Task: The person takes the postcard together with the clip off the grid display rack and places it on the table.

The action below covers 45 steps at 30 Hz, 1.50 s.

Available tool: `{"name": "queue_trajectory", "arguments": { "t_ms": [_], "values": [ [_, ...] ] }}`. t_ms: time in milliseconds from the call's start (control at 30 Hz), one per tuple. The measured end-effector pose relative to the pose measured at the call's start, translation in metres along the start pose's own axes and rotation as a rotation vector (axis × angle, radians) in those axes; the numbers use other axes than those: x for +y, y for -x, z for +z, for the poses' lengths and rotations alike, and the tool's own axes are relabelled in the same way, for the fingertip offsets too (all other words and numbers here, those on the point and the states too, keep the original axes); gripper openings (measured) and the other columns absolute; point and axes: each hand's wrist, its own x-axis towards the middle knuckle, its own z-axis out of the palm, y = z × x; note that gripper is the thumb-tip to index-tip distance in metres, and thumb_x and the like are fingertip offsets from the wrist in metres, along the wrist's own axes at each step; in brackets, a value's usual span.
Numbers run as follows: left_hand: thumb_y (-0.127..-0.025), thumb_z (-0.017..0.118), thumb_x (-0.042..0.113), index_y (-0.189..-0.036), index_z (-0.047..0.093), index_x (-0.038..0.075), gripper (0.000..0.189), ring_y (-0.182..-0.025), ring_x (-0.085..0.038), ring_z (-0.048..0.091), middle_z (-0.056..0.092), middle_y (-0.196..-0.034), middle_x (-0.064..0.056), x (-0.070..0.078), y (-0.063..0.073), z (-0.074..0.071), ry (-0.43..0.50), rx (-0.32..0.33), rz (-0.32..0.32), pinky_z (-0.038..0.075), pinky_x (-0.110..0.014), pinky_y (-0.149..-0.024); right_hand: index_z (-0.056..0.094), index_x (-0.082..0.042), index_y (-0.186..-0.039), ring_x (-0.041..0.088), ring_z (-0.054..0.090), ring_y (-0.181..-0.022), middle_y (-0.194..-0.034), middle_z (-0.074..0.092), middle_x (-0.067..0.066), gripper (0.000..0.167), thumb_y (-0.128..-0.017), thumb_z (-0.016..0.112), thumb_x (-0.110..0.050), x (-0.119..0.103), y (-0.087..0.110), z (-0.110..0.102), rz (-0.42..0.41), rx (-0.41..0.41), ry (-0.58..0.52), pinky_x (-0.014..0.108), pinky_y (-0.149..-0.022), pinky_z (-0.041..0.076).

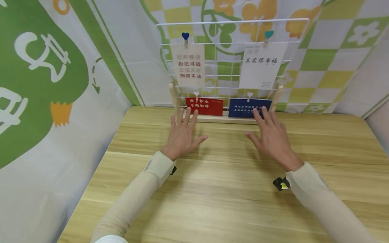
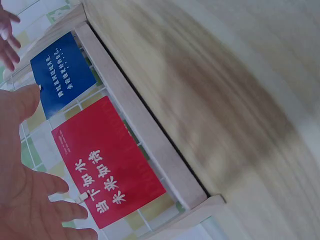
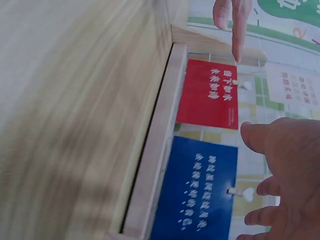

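Observation:
A white wire grid rack (image 1: pixel 225 23) stands on a wooden base (image 1: pixel 212 119) at the back of the table. Clipped low on it are a red card (image 1: pixel 215 109) and a blue card (image 1: pixel 238 113), both with white writing. My left hand (image 1: pixel 182 136) is spread in front of the red card, fingertips overlapping its lower left in the head view. The right hand (image 1: pixel 273 138), palm down with fingers extended, reaches toward the blue card's right part. Neither hand holds anything. In the wrist views, the red card (image 2: pixel 110 160) and blue card (image 3: pixel 197 190) hang side by side, each by a clip.
Higher on the grid, a cream card (image 1: pixel 189 81) hangs from a dark blue heart clip (image 1: pixel 185 35), and a white card (image 1: pixel 258 76) from a teal heart clip (image 1: pixel 268 34). A patterned cloth (image 1: pixel 322 59) hangs behind. The wood-grain table (image 1: pixel 225 189) extends toward me.

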Motion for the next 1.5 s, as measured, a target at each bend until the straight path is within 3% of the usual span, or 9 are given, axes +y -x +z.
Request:
{"name": "queue_trajectory", "arguments": {
  "t_ms": [200,467,567,733,900,1133,1400,1500],
  "values": [
    [-0.093,0.045,0.067,-0.156,0.014,0.0,0.097,-0.152,-0.037,0.013,0.019,-0.162,-0.021,0.0,-0.005,-0.009,0.019,0.053,0.007,0.016,-0.058,-0.121,0.027,-0.004,-0.154,0.042,0.034,-0.143,-0.158,0.03,0.023,0.076,-0.094,0.066,-0.031,-0.012,-0.015,-0.012,-0.072,0.072,-0.055,0.059,-0.11,0.037],
    [-0.094,0.056,0.055,-0.147,0.032,-0.008,0.085,-0.139,-0.039,0.04,0.044,-0.147,-0.027,-0.003,-0.011,-0.021,0.033,0.178,0.042,0.028,-0.051,-0.119,0.03,-0.005,-0.153,0.039,0.041,-0.139,-0.154,0.038,0.02,0.068,-0.097,0.063,-0.026,-0.036,-0.035,-0.029,-0.116,0.098,-0.133,0.055,-0.11,0.039],
    [-0.094,0.06,0.049,-0.141,0.04,-0.009,0.078,-0.13,-0.037,0.049,0.054,-0.137,-0.026,-0.005,-0.013,-0.025,0.044,0.22,0.046,0.034,-0.047,-0.116,0.035,-0.003,-0.15,0.042,0.051,-0.129,-0.147,0.047,0.023,0.064,-0.097,0.062,-0.025,-0.044,-0.044,-0.036,-0.151,0.132,-0.13,0.055,-0.102,0.046],
    [-0.094,0.064,0.041,-0.14,0.041,-0.008,0.071,-0.123,-0.036,0.055,0.058,-0.132,-0.025,-0.007,-0.016,-0.033,0.082,0.218,0.02,0.041,-0.044,-0.111,0.04,-0.002,-0.147,0.043,0.059,-0.118,-0.14,0.054,0.024,0.057,-0.098,0.062,-0.021,-0.054,-0.061,-0.047,-0.211,0.179,-0.14,0.054,-0.092,0.052],
    [-0.092,0.069,0.033,-0.137,0.044,-0.007,0.065,-0.115,-0.036,0.058,0.06,-0.126,-0.024,-0.01,-0.021,-0.043,0.131,0.247,-0.016,0.05,-0.042,-0.1,0.044,-0.001,-0.145,0.043,0.059,-0.118,-0.14,0.054,0.025,0.051,-0.099,0.059,-0.017,-0.061,-0.077,-0.059,-0.234,0.175,-0.165,0.054,-0.093,0.052],
    [-0.093,0.068,0.032,-0.132,0.049,-0.007,0.058,-0.112,-0.036,0.06,0.062,-0.122,-0.024,-0.016,-0.029,-0.055,0.131,0.246,-0.041,0.051,-0.042,-0.098,0.045,0.001,-0.144,0.042,0.056,-0.122,-0.139,0.054,0.025,0.049,-0.099,0.057,-0.016,-0.074,-0.097,-0.074,-0.243,0.164,-0.176,0.053,-0.1,0.049],
    [-0.092,0.07,0.028,-0.113,0.056,-0.004,0.041,-0.088,-0.032,0.062,0.064,-0.096,-0.017,-0.021,-0.033,-0.065,0.181,0.265,-0.061,0.054,-0.042,-0.078,0.049,0.0,-0.14,0.039,0.055,-0.126,-0.141,0.055,0.022,0.045,-0.099,0.058,-0.017,-0.084,-0.116,-0.085,-0.246,0.162,-0.21,0.049,-0.107,0.045],
    [-0.092,0.07,0.028,-0.116,0.055,-0.004,0.043,-0.087,-0.032,0.062,0.064,-0.096,-0.017,-0.023,-0.036,-0.07,0.192,0.277,-0.063,0.054,-0.042,-0.078,0.051,0.0,-0.139,0.039,0.057,-0.124,-0.138,0.057,0.021,0.045,-0.098,0.06,-0.016,-0.089,-0.122,-0.09,-0.25,0.169,-0.192,0.048,-0.106,0.046]
  ]
}}
